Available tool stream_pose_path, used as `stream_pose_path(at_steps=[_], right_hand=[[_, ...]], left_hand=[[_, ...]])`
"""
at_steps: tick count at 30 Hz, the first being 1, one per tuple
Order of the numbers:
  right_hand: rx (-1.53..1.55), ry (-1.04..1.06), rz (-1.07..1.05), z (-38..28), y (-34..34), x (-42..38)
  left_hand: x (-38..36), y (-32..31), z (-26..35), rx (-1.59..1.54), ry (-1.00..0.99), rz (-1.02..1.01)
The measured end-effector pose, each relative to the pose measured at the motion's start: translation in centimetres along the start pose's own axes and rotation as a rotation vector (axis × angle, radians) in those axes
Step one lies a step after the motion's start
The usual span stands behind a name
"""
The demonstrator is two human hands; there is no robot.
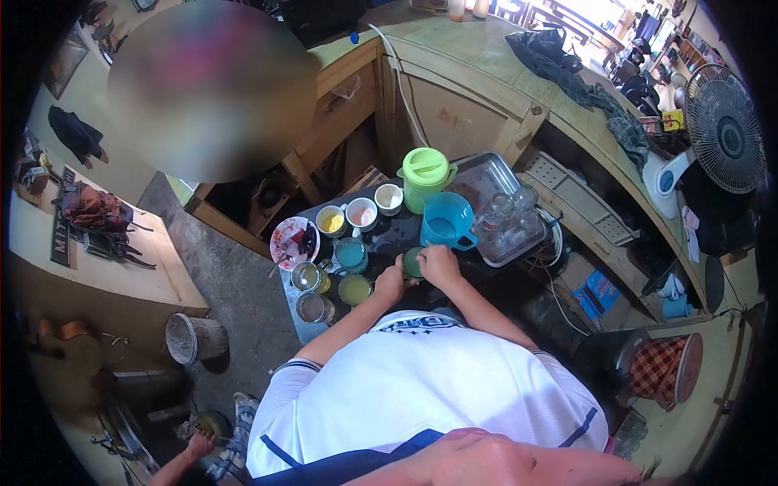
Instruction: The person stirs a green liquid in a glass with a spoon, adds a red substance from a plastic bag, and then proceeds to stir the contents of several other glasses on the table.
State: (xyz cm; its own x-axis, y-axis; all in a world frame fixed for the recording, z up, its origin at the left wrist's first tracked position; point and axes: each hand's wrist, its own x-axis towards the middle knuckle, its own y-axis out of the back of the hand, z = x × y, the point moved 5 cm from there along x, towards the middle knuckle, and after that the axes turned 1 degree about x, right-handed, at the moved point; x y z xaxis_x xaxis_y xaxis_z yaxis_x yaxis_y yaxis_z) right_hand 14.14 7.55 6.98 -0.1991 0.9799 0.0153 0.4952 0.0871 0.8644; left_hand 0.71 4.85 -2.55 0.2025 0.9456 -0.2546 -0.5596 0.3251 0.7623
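Observation:
My left hand (392, 281) is closed around the side of a glass of green liquid (412, 261) at the table's near edge. Over the glass's right side is my right hand (438, 266), its fingers pinched together; what they hold is hidden. A translucent blue pitcher (446, 217) stands just beyond, with a lime-green lidded jug (425, 174) behind it. Left of my hands are a mug of blue-green liquid (351, 254), a glass of yellowish liquid (355, 289), another glass mug (307, 277) and a clear glass (314, 308). Three white cups (361, 213) hold coloured contents.
A patterned plate (285, 235) with a dark item sits at the table's left end. On the right, a metal tray (535, 243) carries several clear glasses. A white bucket (194, 338) stands on the floor, and a fan (725, 121) on the counter. Another person's hand (198, 445) shows lower left.

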Motion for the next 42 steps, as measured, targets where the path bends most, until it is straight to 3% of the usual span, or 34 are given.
stream_pose_path(at_steps=[2,5,8,11,15,17,23,27,29,32,36,39,42], right_hand=[[0.226,0.078,0.12,0.1,0.1,0.3],[-0.012,0.042,0.037,0.0,0.0,0.0],[0.237,0.103,0.111,0.3,-0.3,0.4],[-0.017,0.026,0.009,-0.5,0.4,0.0],[0.162,0.149,0.102,-0.3,0.2,0.3],[0.016,0.006,0.038,-0.1,0.2,0.4],[0.051,0.035,0.101,-0.3,0.5,0.4],[0.088,0.019,0.033,-0.1,-0.3,0.3],[0.085,0.014,0.125,-0.6,0.7,0.1],[0.061,0.012,-0.036,0.3,-0.3,0.3],[0.114,0.085,0.084,-0.2,0.8,0.4],[0.099,0.099,-0.058,-0.4,0.2,0.1],[0.148,0.117,0.09,-0.4,0.7,0.3]], left_hand=[[-0.1,0.3,0.2,0.001,0.022,-0.03],[0.3,-0.3,-0.3,0.009,0.021,-0.021],[0.4,-0.5,-0.5,-0.004,0.03,-0.031],[0.3,-0.3,-0.3,-0.026,0.007,-0.023],[-0.2,0.7,0.5,-0.02,0.035,-0.045],[0.2,0.0,0.0,-0.033,0.023,-0.036],[-0.1,0.4,0.3,-0.02,0.024,-0.033],[0.0,0.3,0.2,-0.006,0.038,-0.043],[0.3,-0.2,-0.3,-0.018,0.015,-0.025],[-0.1,0.4,0.3,0.01,0.043,-0.049],[0.0,0.5,0.4,0.0,0.016,-0.044],[0.0,0.4,0.2,-0.019,0.034,-0.046],[0.0,0.4,0.3,-0.059,0.021,-0.038]])
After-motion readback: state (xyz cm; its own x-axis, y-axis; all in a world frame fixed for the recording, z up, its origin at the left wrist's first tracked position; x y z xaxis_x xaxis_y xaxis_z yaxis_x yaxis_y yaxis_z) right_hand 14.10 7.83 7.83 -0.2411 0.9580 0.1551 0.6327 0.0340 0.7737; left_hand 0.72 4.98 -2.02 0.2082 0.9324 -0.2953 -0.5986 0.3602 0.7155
